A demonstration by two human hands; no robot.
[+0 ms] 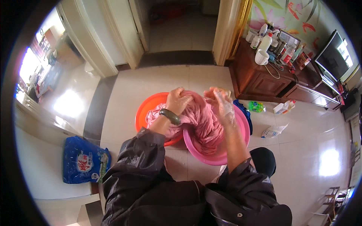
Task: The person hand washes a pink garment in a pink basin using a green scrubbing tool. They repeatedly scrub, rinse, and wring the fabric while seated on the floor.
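Note:
A wet pink cloth (204, 118) lies bunched and twisted across two plastic basins, one end in the orange basin (140, 113) and the other in the pink basin (245, 124). My left hand (177, 100), with a dark bangle (169, 116) at the wrist, grips the cloth near its upper fold. Suds coat my right hand (222, 101), which is raised at the cloth's upper right with its fingers bent. Something small and pale shows by those fingers; whether they hold it is unclear.
Dark blue fabric (245, 113) lies beside the pink basin. On the tiles at right are a green bottle (256, 106), a white bottle (283, 107) and a white packet (274, 130). A blue detergent bag (84, 161) stands left. A wooden cabinet (265, 82) bears bottles and a mug (262, 57).

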